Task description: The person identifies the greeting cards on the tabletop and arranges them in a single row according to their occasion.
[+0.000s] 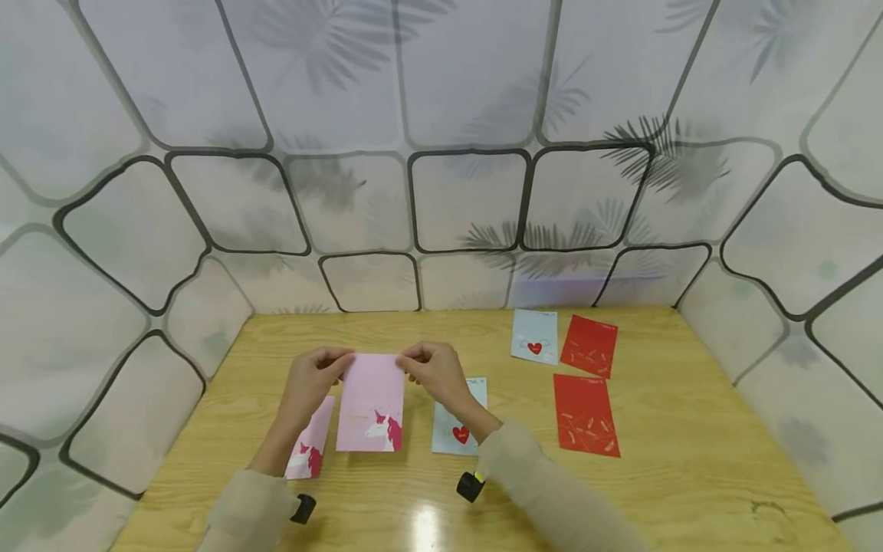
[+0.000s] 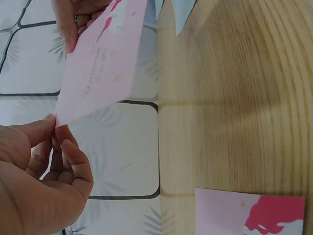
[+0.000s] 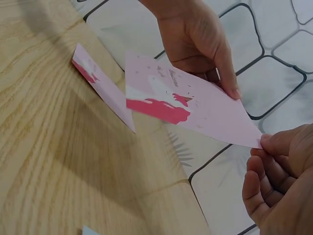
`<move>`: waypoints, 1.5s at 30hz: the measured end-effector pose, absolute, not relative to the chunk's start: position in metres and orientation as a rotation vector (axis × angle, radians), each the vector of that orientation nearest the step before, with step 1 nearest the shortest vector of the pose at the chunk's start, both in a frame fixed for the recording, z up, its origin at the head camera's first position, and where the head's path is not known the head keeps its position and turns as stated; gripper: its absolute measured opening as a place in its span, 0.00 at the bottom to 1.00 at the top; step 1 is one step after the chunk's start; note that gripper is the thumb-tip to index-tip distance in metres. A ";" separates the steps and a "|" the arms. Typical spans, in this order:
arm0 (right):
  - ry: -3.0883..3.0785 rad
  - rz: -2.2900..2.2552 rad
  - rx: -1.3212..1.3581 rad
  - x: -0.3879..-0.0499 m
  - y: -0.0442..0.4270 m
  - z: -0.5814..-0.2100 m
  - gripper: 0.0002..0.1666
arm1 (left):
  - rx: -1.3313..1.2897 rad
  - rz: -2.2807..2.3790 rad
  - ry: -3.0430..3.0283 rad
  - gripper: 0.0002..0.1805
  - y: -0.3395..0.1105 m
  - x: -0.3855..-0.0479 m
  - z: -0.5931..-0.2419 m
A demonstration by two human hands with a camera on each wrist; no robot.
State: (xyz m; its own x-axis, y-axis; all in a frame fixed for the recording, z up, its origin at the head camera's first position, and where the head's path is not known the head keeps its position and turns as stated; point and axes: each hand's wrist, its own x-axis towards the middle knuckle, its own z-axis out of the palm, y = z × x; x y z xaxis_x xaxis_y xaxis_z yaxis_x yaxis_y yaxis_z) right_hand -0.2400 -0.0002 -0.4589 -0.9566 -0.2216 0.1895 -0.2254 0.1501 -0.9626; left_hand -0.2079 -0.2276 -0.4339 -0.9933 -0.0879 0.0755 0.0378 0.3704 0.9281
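A pink card with a white and magenta unicorn [image 1: 370, 402] hangs above the table between both hands. My left hand [image 1: 313, 383] pinches its top left corner between thumb and fingers. At the top right corner, my right hand [image 1: 438, 372] pinches the same card. In the left wrist view the card [image 2: 100, 68] is seen at a slant, with small faint print on it. A second pink unicorn card [image 1: 313, 445] lies on the table beneath my left hand, partly covered by it. Under my right wrist lies a light blue card with a red heart [image 1: 448, 429], partly hidden.
Another light blue heart card [image 1: 534, 337] lies at the back of the wooden table [image 1: 662, 475]. Two red cards, one at the back [image 1: 589, 345] and one nearer [image 1: 586, 414], lie to the right. A patterned fabric wall [image 1: 469, 199] encloses the table's back and sides.
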 end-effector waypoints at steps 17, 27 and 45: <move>-2.472 1.989 0.373 -0.235 -0.017 -0.478 0.05 | 0.141 -1.664 -2.598 0.16 -0.239 -0.203 -0.448; -2.540 1.919 0.376 -0.232 -0.023 -0.488 0.05 | 0.178 -1.608 -2.651 0.15 -0.246 -0.202 -0.462; -2.622 1.883 0.339 -0.231 -0.032 -0.509 0.04 | 0.213 -1.507 -2.742 0.13 -0.251 -0.205 -0.481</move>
State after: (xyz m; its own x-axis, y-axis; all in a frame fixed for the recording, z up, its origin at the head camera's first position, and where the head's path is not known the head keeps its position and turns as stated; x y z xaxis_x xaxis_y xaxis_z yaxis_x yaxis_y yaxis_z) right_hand -0.2305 -0.0319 -0.5085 -0.9728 -0.2288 0.0370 -0.1081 0.3067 -0.9457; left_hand -0.2049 -0.2513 -0.4812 -0.9908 -0.1213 -0.0601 -0.1158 0.5287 0.8408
